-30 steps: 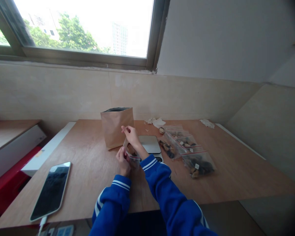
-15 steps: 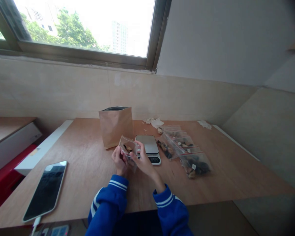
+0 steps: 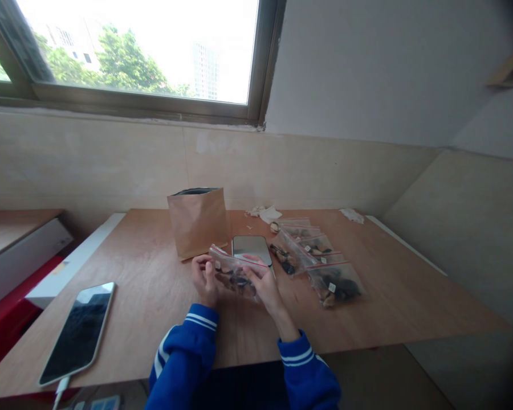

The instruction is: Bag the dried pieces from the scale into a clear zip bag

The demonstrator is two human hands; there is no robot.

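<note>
Below frame centre, my left hand [image 3: 205,281] and right hand [image 3: 268,291] grip the zip bag [image 3: 235,277] broadside; gaping a moment ago, it now looks closed.

Left hand [image 3: 205,280] and right hand [image 3: 267,288] grip red-sealed zip bag [image 3: 228,272], dark pieces inside.
Scale [image 3: 250,245] partly hidden behind it; open kraft pouch [image 3: 198,222] upright left of scale; filled bags [image 3: 342,283] right; smartphone [image 3: 80,333] with cable [image 3: 61,385], desk [image 3: 145,296] left.
</note>
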